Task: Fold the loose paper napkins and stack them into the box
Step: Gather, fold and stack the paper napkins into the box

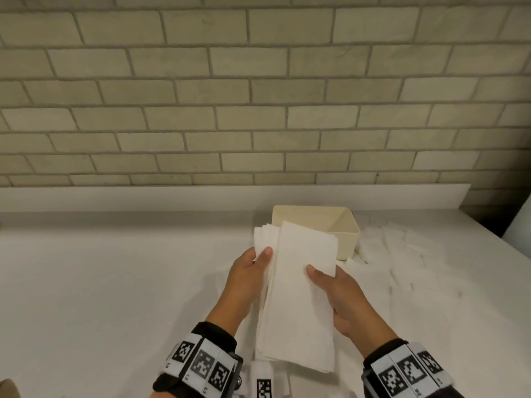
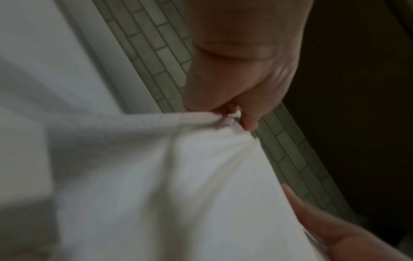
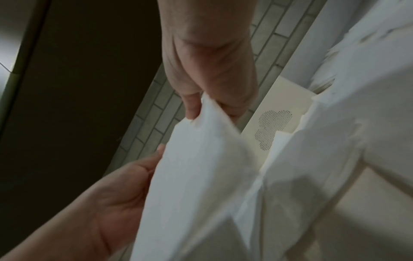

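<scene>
My left hand point(image 1: 247, 278) and right hand point(image 1: 342, 300) gripped a stack of folded napkins point(image 1: 298, 300); the box point(image 1: 346, 239) sat at one o'clock, loose napkins point(image 1: 402, 254) beside it.

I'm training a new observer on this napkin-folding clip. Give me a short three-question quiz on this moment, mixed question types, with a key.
1. True or false: the box stands on the counter at the far end of the held napkins.
2. Multiple choice: where do the loose napkins lie? A) right of the box B) inside the box C) on the far left of the counter
3. Fill in: the left hand and right hand hold one ____ of napkins between them.

Key: 1 true; 2 A; 3 stack
</scene>
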